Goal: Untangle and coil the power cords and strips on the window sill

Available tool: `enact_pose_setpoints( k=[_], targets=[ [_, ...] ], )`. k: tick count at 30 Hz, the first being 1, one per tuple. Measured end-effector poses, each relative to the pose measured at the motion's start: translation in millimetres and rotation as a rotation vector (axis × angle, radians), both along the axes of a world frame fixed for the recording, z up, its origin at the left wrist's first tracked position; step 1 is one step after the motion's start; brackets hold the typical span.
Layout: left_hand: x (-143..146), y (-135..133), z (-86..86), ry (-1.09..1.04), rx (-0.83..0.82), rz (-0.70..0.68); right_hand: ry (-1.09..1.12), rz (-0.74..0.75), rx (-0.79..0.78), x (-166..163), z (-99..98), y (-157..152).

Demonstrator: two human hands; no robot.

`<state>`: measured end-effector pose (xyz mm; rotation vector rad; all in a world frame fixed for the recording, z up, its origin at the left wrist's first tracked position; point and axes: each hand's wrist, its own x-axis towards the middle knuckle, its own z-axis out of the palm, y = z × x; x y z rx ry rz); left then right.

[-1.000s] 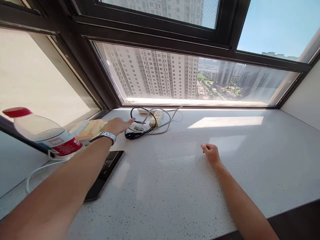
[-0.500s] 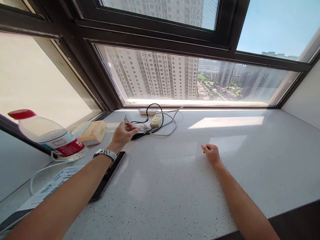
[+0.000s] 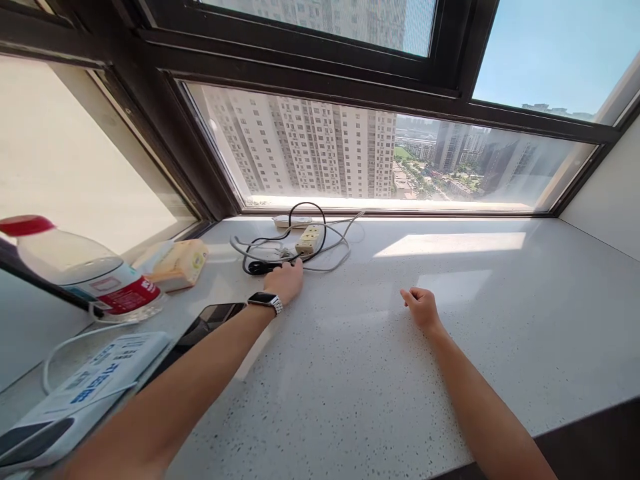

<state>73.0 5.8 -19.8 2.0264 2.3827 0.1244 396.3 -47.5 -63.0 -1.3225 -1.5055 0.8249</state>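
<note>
Sunlight stripes a pale, speckled ledge (image 3: 375, 373) below dark-framed windows, tower blocks (image 3: 320, 150) beyond the glass. And there's the power strip (image 3: 309, 239), at the back left near the window, tangled among a black cord (image 3: 260, 268) and grey cables (image 3: 330, 270)! Right at its near edge, the left hand (image 3: 286, 280) reaches in, fingers bent and partly hidden; whether it grips any cord, I can't tell. Over to the right, well apart, the right hand (image 3: 423, 308) is curled into a loose fist, nothing visible in it. Further left: a tissue pack (image 3: 183, 265), a red-capped bottle (image 3: 85, 273), a white box (image 3: 107, 373).
</note>
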Motion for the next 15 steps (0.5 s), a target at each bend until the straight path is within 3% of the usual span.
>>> enact_pose_setpoints(
  k=[6,15],
  targets=[
    [-8.1,17.3,7.8,0.036,-0.001,0.105,0.002,-0.003,-0.002,-0.1,-1.0,0.3],
    [-27.0,5.5,33.0,-0.134,0.123,-0.044,-0.009,-0.012,0.007,-0.5,-1.9,0.5]
  ],
)
